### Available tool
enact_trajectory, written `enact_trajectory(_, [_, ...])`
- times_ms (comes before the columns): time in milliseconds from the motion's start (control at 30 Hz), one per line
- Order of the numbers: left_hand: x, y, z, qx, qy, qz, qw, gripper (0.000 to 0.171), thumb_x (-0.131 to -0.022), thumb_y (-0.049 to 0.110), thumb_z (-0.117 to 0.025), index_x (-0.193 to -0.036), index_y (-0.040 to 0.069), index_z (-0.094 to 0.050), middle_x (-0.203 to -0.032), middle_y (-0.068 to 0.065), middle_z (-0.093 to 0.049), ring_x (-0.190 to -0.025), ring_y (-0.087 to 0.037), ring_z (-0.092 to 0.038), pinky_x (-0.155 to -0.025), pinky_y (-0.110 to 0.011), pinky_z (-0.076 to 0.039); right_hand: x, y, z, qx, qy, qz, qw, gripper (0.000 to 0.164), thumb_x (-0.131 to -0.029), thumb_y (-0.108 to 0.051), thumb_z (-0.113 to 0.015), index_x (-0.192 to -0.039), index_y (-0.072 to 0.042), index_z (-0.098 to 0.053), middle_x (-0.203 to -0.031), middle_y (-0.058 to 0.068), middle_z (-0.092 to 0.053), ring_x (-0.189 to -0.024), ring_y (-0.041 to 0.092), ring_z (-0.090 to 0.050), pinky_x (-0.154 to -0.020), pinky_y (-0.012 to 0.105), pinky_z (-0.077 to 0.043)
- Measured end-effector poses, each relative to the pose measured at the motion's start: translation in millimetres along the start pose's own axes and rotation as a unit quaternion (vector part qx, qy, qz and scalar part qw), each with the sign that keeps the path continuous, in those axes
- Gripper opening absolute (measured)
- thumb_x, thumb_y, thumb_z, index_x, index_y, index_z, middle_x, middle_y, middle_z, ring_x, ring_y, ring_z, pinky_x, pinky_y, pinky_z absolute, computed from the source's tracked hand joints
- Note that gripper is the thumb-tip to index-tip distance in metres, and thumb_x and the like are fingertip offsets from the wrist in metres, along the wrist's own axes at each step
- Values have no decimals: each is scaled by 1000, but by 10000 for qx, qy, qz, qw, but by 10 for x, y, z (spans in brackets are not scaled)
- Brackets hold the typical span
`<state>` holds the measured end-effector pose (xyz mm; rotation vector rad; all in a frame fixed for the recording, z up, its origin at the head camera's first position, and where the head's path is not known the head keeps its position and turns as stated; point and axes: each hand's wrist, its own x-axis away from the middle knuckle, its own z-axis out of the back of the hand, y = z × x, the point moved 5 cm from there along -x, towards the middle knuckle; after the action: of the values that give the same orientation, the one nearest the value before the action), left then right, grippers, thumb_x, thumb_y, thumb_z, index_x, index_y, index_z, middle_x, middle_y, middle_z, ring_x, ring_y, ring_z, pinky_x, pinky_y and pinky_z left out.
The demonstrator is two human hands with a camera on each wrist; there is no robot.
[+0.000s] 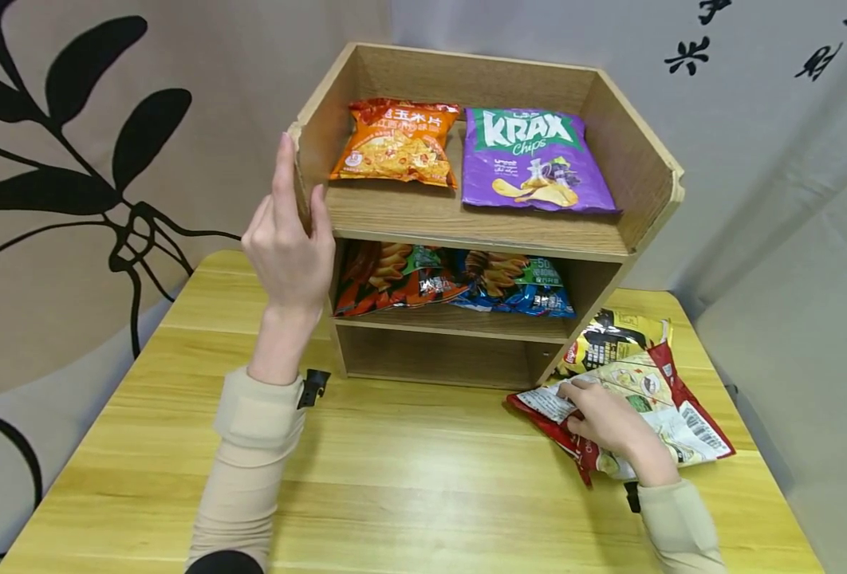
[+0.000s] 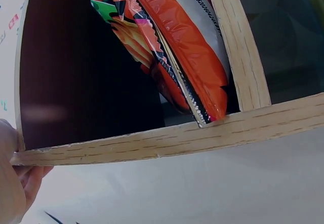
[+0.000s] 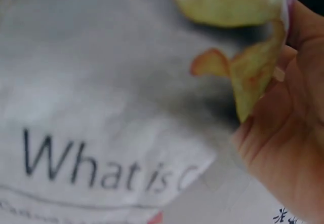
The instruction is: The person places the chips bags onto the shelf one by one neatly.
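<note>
My left hand grips the left side panel of a small wooden shelf, thumb on the front side and fingers along the outside. At the lower right, my right hand holds a red and white chip bag, its fingers bent over the near face. The right wrist view shows this chip bag close up, with printed chips and lettering. Behind it lies a yellow and black snack bag, partly covered. On the top tier sit an orange snack bag and a purple Krax chip bag.
The middle tier holds a red-orange snack bag and a blue snack bag. The shelf stands toward the back of a wooden table. A patterned curtain hangs behind.
</note>
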<state>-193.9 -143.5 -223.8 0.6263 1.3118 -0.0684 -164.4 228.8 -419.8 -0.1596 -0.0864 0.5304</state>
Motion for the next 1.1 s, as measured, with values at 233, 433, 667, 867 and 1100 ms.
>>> enact_trajectory(233, [-9,2,7,22,82,-12,10000,39,-96,18,-54,-131,1,-53,-122,-6,-67,-57,-32,-50,-55,-45,-43,42,-16,102,-581,-108,203,9980,22,-78,-2,-66,-99,-8,-62,-76,-6,-60,-64,5,-45,-57,24,-40])
enact_trajectory(433, [-11,-4,8,45,91,-9,9999,39,-96,18,-54,-131,1,-53,-123,-5,-67,-59,-33,-52,-56,-46,-44,48,-76,126,-581,-38,359,9977,21,-80,-4,-66,-101,-7,-65,-85,-2,-67,-73,4,-57,-64,29,-50])
enact_trajectory(667, [-8,-13,10,18,141,-25,9999,39,-96,18,-54,-130,1,-54,-114,-9,-70,-55,-31,-46,-53,-44,-38,-37,-199,24,-930,-25,552,9941,8,-84,-13,-67,-93,-12,-65,-82,-7,-67,-70,1,-58,-64,25,-50])
enact_trajectory(867, [-5,-19,10,16,140,-16,9999,39,-96,18,-54,-130,1,-54,-106,-13,-72,-55,-31,-45,-53,-44,-38,-136,-128,8,-1432,-695,231,9870,37,-89,-28,-65,-114,-2,-61,-110,11,-68,-105,29,-64,-90,45,-51])
enact_trajectory(1100, [3,-16,-6,39,77,-25,10000,39,-96,19,-54,-131,2,-54,-123,-5,-67,-56,-32,-48,-53,-45,-40,-270,-33,-119,-1302,-1482,-304,9799,74,-74,-38,-77,-129,4,-49,-130,23,-55,-121,44,-50,-101,55,-40])
